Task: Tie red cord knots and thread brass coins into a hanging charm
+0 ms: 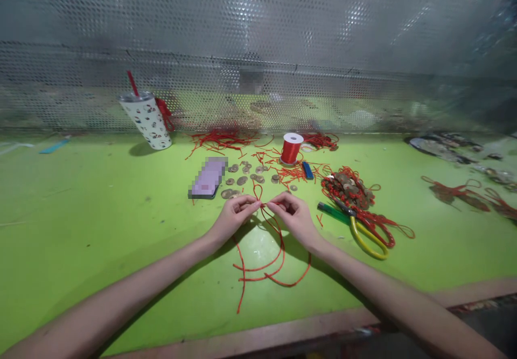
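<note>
Both hands meet over the middle of the green table, fingers pinched on a thin red cord (281,246). My left hand (239,212) grips it between thumb and forefinger. A short way to the right, my right hand (294,213) pinches it in the same manner. Between the fingertips the cord crosses, and a small loop stands up above the crossing. Its loose ends curve down onto the table. Just beyond my hands lie several round metal coins (242,180); some show a hole in the middle. Whether the crossing is knotted I cannot tell.
A red cord spool (291,150) stands behind, beside a blue lighter (308,171) and cord scraps. Left are a phone (208,178) and a patterned cup (149,122) with a straw. Right are yellow-handled scissors (365,240), a green tool (333,213) and a pile of corded coins (348,186).
</note>
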`<state>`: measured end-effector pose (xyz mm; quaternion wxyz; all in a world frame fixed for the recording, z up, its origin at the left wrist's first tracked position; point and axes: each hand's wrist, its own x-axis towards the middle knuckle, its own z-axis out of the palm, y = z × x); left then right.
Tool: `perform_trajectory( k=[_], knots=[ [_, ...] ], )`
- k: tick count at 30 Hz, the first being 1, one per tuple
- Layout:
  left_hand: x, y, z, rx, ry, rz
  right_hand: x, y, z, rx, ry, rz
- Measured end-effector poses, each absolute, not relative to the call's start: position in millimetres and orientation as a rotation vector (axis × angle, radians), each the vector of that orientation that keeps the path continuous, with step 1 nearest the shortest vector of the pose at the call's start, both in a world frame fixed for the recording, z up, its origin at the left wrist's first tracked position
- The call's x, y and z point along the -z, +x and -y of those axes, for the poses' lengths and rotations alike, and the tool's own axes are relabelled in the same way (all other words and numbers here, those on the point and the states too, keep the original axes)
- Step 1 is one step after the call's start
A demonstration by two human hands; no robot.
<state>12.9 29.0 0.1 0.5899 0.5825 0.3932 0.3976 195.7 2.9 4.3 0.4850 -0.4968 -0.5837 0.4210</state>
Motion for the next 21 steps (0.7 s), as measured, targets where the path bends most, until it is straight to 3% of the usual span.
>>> perform_trajectory(
  k=[9,16,21],
  knots=[
    [5.0,13.4,-28.5,-0.866,1.408,-0.914,-2.7,195.0,-5.9,-1.030,-1.240,1.366],
    [1.3,12.0,-29.1,-0.951,1.357,-0.916,2.1,198.3,-7.0,-1.339,-1.115,1.583],
    [0.1,12.2,-28.0,-0.970,1.317,-0.935,4.5,196.7,-4.6,-1.247,-1.115,1.652]
  ],
)
